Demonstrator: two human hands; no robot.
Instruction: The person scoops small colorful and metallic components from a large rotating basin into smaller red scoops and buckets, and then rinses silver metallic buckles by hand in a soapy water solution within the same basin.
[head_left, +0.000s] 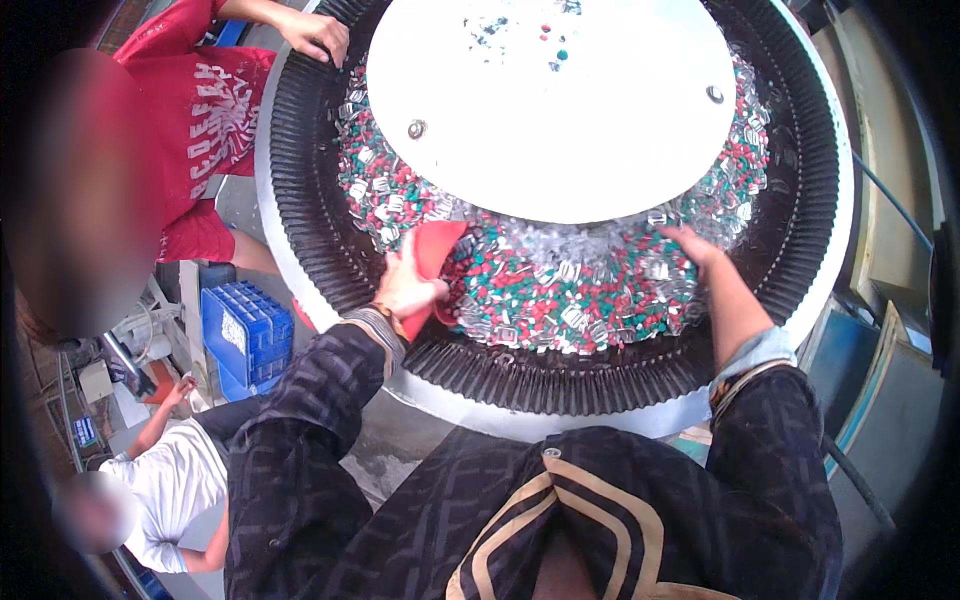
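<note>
My left hand (pixel 408 285) grips a red plastic scoop (pixel 437 247), tilted at the left front of a large round tub (pixel 560 392) with a black ribbed lining. The scoop's lower part dips among loose pieces (pixel 570 300): red, green and white pellets mixed with small silvery buckle-like metal parts. At the right side of the heap, my right hand (pixel 692 246) reaches in with fingers stretched out, touching or just above the pieces; nothing shows in it. A white round cover (pixel 550 110) sits over the tub's middle, and the pieces just below its front edge look blurred.
Another person's hand (pixel 315 36) rests on the tub's far left rim; that person wears a red shirt (pixel 205 115). Blue crates (pixel 250 335) stand on the floor at left, near a person in a white shirt (pixel 180 490). Panels (pixel 885 390) lean at right.
</note>
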